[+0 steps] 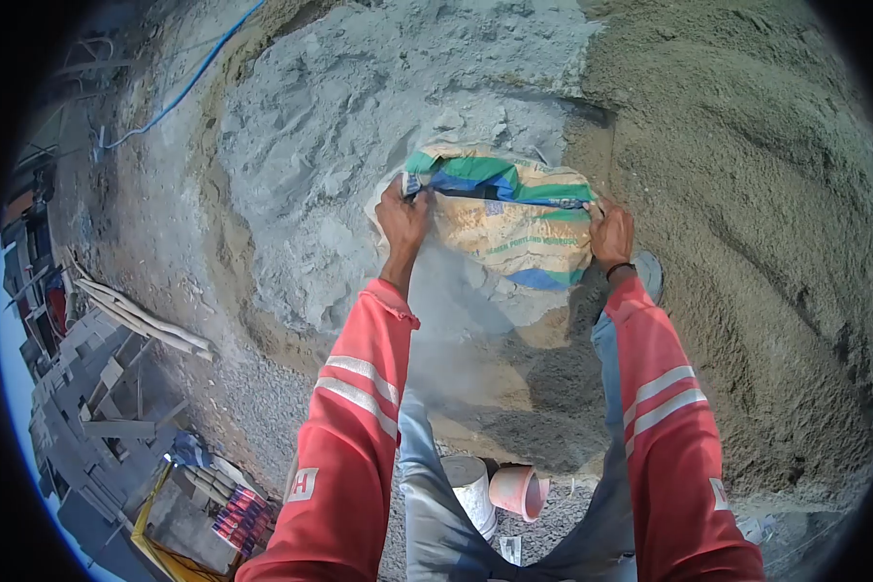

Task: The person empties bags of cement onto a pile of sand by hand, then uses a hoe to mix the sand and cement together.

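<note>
A paper cement sack, tan with green and blue bands and printed lettering, is held out in front of me with its mouth gaping dark along the top. My left hand is closed on the sack's left corner. On the opposite corner, my right hand pinches the paper, a dark band around that wrist. Grey cement powder lies spread beyond and to the left of the sack. Pale dust hangs in the air below the sack, near my left forearm.
A big mound of brown sand rises on the right. A white bucket and a pinkish bucket stand between my legs. Wooden poles and stacked boards lie to the left. A blue hose runs at the upper left.
</note>
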Action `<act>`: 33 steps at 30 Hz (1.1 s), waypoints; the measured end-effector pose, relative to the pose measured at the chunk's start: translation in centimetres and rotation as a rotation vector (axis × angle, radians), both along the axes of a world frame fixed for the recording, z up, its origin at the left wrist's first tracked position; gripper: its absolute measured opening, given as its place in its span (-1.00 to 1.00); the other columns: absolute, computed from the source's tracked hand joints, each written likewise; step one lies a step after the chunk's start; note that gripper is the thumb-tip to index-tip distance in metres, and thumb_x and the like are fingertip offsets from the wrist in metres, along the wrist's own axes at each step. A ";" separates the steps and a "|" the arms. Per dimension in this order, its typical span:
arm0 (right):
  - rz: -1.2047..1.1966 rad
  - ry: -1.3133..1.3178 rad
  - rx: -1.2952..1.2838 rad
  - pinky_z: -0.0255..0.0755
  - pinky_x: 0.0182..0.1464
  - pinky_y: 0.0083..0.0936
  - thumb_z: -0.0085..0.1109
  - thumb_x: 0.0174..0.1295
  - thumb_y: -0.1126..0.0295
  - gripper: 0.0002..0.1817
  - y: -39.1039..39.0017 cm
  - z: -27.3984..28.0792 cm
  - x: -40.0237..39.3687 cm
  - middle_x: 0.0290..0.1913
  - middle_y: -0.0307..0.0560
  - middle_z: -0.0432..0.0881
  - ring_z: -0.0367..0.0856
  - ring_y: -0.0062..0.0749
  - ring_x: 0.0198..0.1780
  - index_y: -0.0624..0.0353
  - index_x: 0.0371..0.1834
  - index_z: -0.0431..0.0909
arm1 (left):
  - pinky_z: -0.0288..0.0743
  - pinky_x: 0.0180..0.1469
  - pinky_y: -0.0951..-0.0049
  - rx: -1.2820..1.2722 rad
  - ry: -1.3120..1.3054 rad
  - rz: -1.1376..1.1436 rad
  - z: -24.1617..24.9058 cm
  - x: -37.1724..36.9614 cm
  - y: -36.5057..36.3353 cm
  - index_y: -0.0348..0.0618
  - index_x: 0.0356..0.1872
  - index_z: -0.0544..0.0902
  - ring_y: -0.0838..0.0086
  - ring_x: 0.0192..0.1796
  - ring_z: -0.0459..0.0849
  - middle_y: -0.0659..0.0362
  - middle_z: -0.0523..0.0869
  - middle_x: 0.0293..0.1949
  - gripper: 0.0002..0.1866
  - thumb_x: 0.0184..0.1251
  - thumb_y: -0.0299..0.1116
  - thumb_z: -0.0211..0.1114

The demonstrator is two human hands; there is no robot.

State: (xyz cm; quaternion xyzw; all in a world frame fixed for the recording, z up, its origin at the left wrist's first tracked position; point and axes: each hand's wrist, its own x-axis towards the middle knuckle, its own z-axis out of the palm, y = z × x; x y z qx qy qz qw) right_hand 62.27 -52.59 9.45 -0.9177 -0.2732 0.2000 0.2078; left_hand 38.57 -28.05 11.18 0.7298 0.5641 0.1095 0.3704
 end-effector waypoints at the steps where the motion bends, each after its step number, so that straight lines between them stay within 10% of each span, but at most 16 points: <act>1: 0.020 -0.075 0.021 0.48 -0.11 -0.09 0.17 0.16 0.34 -0.70 -1.6 1.0 -0.9 -0.30 0.37 0.62 0.62 0.23 -0.21 0.21 -0.08 0.67 | 0.55 -0.11 0.32 0.003 -0.019 0.002 0.5 -1.0 -1.0 -0.22 -0.12 0.68 0.25 -0.26 0.74 -0.01 0.76 -0.31 -0.65 0.02 -0.32 0.36; 13: -0.112 -0.334 0.251 0.48 -0.32 -0.21 0.13 0.20 0.34 -0.77 -0.3 16.5 -7.5 -0.42 0.23 0.62 0.63 0.12 -0.38 0.11 -0.14 0.70 | 0.50 -0.03 0.46 -0.067 -0.541 0.180 9.3 -7.5 -4.9 -0.30 0.05 0.59 0.45 -0.16 0.67 0.05 0.73 -0.17 -0.62 0.17 -0.47 0.30; 19: -0.058 -0.370 0.236 0.44 -0.36 -0.17 0.08 0.29 0.33 -0.76 1.9 18.2 -9.9 -0.41 0.25 0.62 0.61 0.03 -0.47 0.16 -0.08 0.63 | 0.53 -0.10 0.29 0.005 -0.431 0.305 10.8 -9.0 -4.4 -0.29 -0.01 0.57 0.18 -0.18 0.71 -0.06 0.73 -0.27 -0.66 0.14 -0.51 0.23; 24: -0.200 0.273 0.321 0.42 -0.33 -0.32 0.00 0.39 0.29 -0.69 4.1 20.9 -18.9 -0.40 -0.04 0.54 0.47 -0.35 -0.46 0.37 -0.03 0.40 | 0.45 -0.06 0.10 -0.024 -0.460 0.228 13.6 -9.6 -8.6 -0.23 0.01 0.54 -0.13 -0.08 0.61 -0.20 0.66 -0.24 -0.60 0.07 -0.62 0.17; 33: -0.288 0.640 0.266 0.45 -0.20 -0.56 0.28 0.21 0.02 -0.41 9.0 24.1 -28.7 -0.06 -0.03 0.49 0.51 -0.43 -0.18 0.27 0.03 0.28 | 0.44 -0.06 0.08 -0.048 -0.599 0.204 17.2 -16.2 -13.4 -0.30 0.07 0.52 -0.10 -0.15 0.60 -0.24 0.64 -0.25 -0.56 0.06 -0.62 0.15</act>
